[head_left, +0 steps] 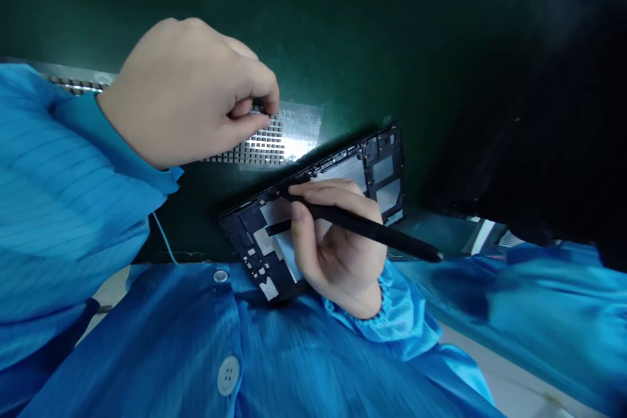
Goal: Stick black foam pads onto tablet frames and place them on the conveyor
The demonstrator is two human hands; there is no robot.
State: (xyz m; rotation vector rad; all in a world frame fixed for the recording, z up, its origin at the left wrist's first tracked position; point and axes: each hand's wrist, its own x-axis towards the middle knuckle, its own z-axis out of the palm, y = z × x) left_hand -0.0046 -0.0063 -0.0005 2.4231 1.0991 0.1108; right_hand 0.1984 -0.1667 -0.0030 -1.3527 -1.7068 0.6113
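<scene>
My left hand (191,91) is closed in a pinch over a clear sheet with rows of small dark square pads (267,144). Its thumb and fingertips meet at the pads; whatever lies between them is too small to make out. In my right hand (343,248) is a black pen-shaped tool (372,227), slanting down to the right. That hand rests over an open tablet housing (386,170), a black frame with silver-grey panels, lying tilted at the table's near edge. My fingers cover part of the housing's middle.
The dark green tabletop (343,32) spreads beyond the hands, with small white specks on it. A large dark shape (519,124) fills the right side. Another person's blue sleeve (553,300) shows at the lower right. A thin blue cord (164,238) hangs near my left sleeve.
</scene>
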